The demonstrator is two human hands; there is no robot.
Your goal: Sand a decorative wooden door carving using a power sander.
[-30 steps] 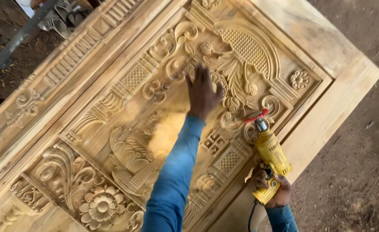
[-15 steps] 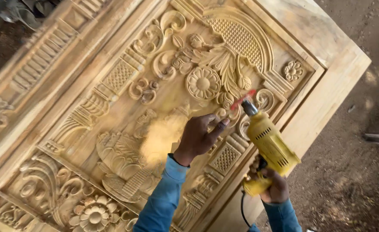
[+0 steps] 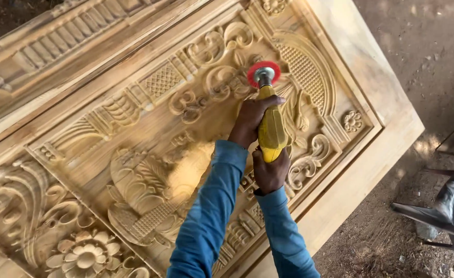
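Yellow power tool point(image 3: 272, 128) steadied two-handed: left hand point(image 3: 251, 119) fingers wrapped near its red disc point(image 3: 263, 73), right hand point(image 3: 271, 172) gripping the rear, over the carved panel point(image 3: 134, 134)

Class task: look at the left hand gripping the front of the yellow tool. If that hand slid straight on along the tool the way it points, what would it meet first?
The left hand points up along the yellow power tool. It would probably first meet the metal collar and red disc, then the carved wooden panel beyond; depth there is unclear.
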